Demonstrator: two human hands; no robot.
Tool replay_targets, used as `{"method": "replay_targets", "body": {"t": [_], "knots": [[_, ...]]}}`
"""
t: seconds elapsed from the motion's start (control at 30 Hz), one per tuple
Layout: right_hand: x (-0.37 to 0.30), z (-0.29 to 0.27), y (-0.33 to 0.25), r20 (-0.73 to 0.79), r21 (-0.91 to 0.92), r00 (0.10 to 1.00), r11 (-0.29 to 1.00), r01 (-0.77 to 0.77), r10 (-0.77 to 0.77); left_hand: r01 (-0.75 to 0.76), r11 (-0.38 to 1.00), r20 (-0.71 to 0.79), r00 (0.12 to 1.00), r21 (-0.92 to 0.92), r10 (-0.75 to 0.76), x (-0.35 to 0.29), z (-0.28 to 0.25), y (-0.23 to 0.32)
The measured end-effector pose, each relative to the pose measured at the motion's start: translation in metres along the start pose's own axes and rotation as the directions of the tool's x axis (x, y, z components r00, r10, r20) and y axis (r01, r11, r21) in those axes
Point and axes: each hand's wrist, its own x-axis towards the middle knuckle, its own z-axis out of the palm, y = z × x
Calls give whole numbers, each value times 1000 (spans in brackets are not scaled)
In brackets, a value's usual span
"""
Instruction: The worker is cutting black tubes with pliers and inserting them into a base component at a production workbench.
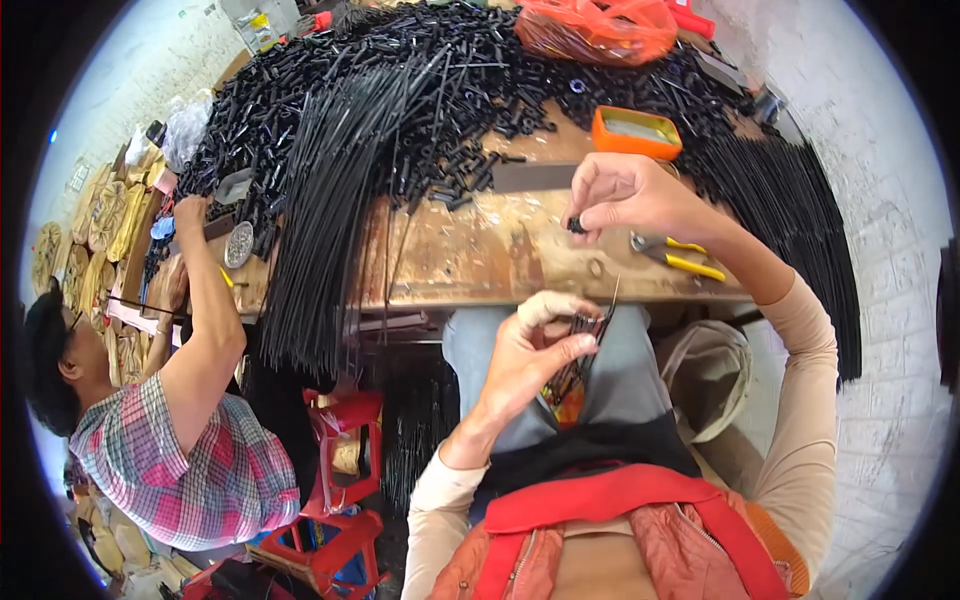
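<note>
I am counting two bare hands at one wooden bench (465, 255), both belonging to the person wearing my camera. The right hand (625, 195) is hovering above the bench, its thumb and fingertips closing together on one small black piece (575, 225). The left hand (530, 355) is curling its fingers and pressing its thumb around a cluster of thin dark rods (568, 378), just in front of the bench edge and above the lap; I am failing to count them because they are overlapping, but one thin pin (613, 298) is sticking up beside the fingers.

One pair of pliers (695, 265) with two yellow handles is lying on the bench, near the right hand. Behind that hand, one orange tub (640, 148) is standing by the heap, and one dark flat strip (530, 178) is lying to its left. The heap of short black tubes (460, 90) is running too thick for me to count. Two big bunches of long black rods are lying on the bench and hanging over its edge: a left bunch (330, 220) and a right bunch (800, 200). One orange bag (600, 35) is sitting at the back.

At the left I am seeing one co-worker (190, 470) reaching to the bench, near one round dish (229, 250).
</note>
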Motion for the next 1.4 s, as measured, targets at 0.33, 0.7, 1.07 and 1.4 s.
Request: {"method": "replay_targets", "body": {"t": [0.33, 0.7, 1.07, 1.4], "knots": [[-125, 39, -35, 2, -136, 999, 990, 36, -36, -41, 994, 121, 992, 100, 29, -31, 68, 14], [-168, 57, -37, -75, -81, 976, 977, 197, -203, -55, 987, 81, 996, 150, 43, -47, 103, 6], [-172, 54, -28, -176, -42, 968, 984, 172, -177, -56, 991, 10, 998, 119, 56, -41, 108, 3], [-173, 53, -25, -181, -49, 956, 973, 225, -231, -80, 977, -39, 995, 196, 90, -41, 111, 4]]}}
